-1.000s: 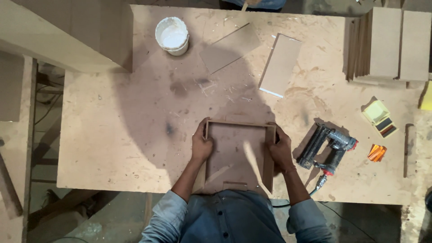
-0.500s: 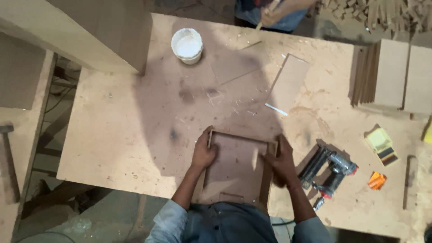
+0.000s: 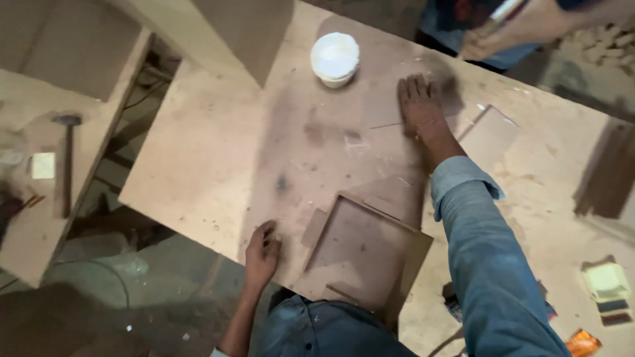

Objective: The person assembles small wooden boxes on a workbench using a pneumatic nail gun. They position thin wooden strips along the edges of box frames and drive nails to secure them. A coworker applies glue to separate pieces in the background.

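Observation:
A shallow wooden box frame [image 3: 362, 254] lies on the workbench [image 3: 218, 158] in front of me, open side up. My left hand [image 3: 262, 254] rests on the bench just left of the frame, fingers loosely bent, holding nothing. My right hand [image 3: 421, 106] is stretched far forward and lies flat, fingers spread, on a thin flat board [image 3: 382, 106] beside a white cup [image 3: 335, 58]. My blue sleeve [image 3: 489, 264] crosses over the frame's right side.
A second small board [image 3: 491, 135] lies right of my right hand. Another person's hand [image 3: 489, 38] holds a tool at the far edge. There is a board stack [image 3: 605, 177] at right, a yellow pad [image 3: 605, 281] lower right and a hammer [image 3: 66, 158] on a left side bench.
Both hands have let go of the frame's sides. My right hand reached forward onto the thin board; my left hand dropped to the bench. The view tilted and shifted left.

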